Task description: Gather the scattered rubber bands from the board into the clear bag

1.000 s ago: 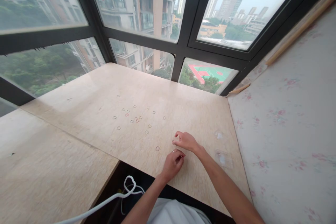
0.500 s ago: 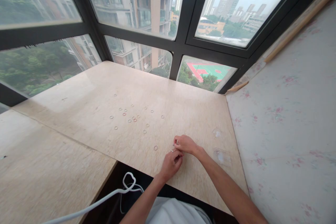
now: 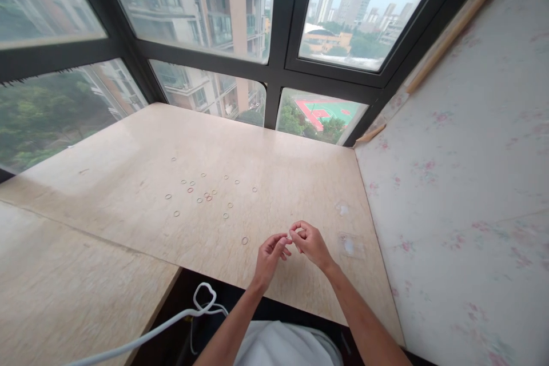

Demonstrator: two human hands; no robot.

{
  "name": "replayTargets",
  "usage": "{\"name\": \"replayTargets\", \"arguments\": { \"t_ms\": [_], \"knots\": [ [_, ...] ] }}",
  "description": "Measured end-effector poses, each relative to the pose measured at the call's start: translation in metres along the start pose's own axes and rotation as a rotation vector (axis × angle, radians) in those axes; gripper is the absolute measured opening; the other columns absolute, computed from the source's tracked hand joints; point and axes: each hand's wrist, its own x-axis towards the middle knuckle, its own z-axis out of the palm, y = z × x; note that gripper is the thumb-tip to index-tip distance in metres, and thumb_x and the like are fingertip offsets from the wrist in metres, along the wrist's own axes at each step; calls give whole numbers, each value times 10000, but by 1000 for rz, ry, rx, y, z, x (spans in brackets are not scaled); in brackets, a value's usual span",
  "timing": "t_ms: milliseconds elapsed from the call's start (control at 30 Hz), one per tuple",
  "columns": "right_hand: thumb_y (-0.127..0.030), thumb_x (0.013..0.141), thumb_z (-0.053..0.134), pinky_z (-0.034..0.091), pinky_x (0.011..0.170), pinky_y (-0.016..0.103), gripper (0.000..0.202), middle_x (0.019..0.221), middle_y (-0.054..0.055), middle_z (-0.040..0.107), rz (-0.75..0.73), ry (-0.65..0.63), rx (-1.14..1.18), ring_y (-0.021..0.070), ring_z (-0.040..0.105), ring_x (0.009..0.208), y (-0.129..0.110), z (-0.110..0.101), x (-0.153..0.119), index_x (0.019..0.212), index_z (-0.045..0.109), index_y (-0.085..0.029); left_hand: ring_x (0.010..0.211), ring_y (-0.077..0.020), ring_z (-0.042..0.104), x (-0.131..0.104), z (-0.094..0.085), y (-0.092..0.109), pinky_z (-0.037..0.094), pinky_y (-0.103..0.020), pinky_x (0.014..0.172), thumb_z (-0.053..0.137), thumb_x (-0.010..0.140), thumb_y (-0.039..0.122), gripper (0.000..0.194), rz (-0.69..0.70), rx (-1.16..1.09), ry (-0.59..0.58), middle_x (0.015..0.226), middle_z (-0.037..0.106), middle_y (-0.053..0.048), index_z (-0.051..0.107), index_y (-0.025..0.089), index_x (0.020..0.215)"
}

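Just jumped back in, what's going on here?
A person's left hand and right hand are close together at the fingertips over a marbled counter; anything between them is too small to identify. Thin rings lie scattered left of the hands, and two clear plastic packages rest on the right, near the floral wallpaper.

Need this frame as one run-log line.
left hand: curled | right hand: curled, close to left | grip, contact: unclear | small rings: scattered on counter | clear plastic packaging: right of hands

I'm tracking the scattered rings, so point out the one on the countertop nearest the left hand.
The thin ring lying alone just left of the left hand, lowest in view; the other loose rings all lie farther off.
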Motion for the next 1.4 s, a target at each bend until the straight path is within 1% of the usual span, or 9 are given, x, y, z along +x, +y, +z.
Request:
{"name": "replayTargets", "arguments": {
  "t_ms": [267, 433, 533, 667, 833, 1067, 1167, 1267, 1400],
  "knots": [
    [-434, 839, 543, 355, 403, 174, 261, 435, -83, 471, 41, 15, 50, 68, 420, 381, -6, -1, -27, 844, 582, -176, 591, -121, 573, -6, 9, 1, 444, -230, 561, 628, 795, 429, 311, -9, 51, 47, 770, 678, -68, 687, 127, 842],
    [-437, 847, 548, 412, 449, 191, 421, 493, -81, 501, -48, -8, -14, 89, 493, 432, 0, -12, -36, 1166, 571, -163, 592, -119, 562, -7, 11, 3, 444, -232, 568, 623, 784, 450, 325, -45, 12, 54, 729, 659, -54, 676, 131, 812],
    [-421, 855, 553, 421, 497, 186, 466, 517, -77, 514, -123, -65, -132, 80, 510, 461, 6, -18, -38, 1247, 561, -170, 598, -123, 556, -7, 11, 5, 444, -233, 568, 629, 769, 454, 328, -72, 8, 30, 693, 645, -50, 683, 132, 799],
    [-397, 863, 550, 387, 501, 176, 429, 530, -71, 515, -178, -88, -252, 68, 475, 465, 16, -22, -40, 1226, 600, -173, 603, -118, 538, -8, 13, 7, 432, -227, 581, 649, 749, 412, 276, -103, 8, -20, 649, 626, -32, 688, 139, 738],
    [-407, 864, 549, 369, 511, 184, 368, 525, -57, 521, -232, -14, -339, 69, 425, 466, 22, -25, -46, 1117, 671, -168, 603, -121, 542, -10, 17, 5, 431, -225, 587, 646, 749, 401, 261, -138, 50, -71, 631, 623, -26, 689, 145, 719],
    [-454, 870, 532, 398, 527, 202, 371, 533, -29, 560, -218, 85, -372, 89, 445, 478, 31, -39, -57, 1062, 697, -182, 670, -142, 591, -13, 20, -3, 458, -228, 597, 610, 778, 468, 336, -172, 91, -122, 800, 677, -68, 695, 146, 819],
    [-454, 869, 532, 406, 525, 209, 376, 505, -40, 524, -174, 193, -370, 95, 458, 467, 39, -55, -64, 1061, 692, -174, 683, -143, 596, -12, 16, -11, 466, -224, 595, 606, 784, 473, 342, -168, 90, -100, 828, 674, -74, 681, 143, 829],
    [-482, 861, 527, 404, 501, 214, 391, 483, -53, 464, -103, 420, -329, 100, 457, 444, 46, -74, -73, 1024, 691, -166, 699, -150, 605, -12, 10, -18, 492, -239, 615, 610, 781, 474, 341, -155, 94, -67, 812, 663, -69, 669, 141, 828],
    [-519, 854, 509, 384, 479, 222, 440, 486, -57, 418, -25, 709, -341, 111, 431, 453, 56, -95, -85, 1040, 674, -155, 700, -157, 613, -15, 6, -22, 520, -266, 624, 601, 787, 467, 342, -115, 128, -94, 823, 657, -66, 665, 140, 861]
  ]
}}
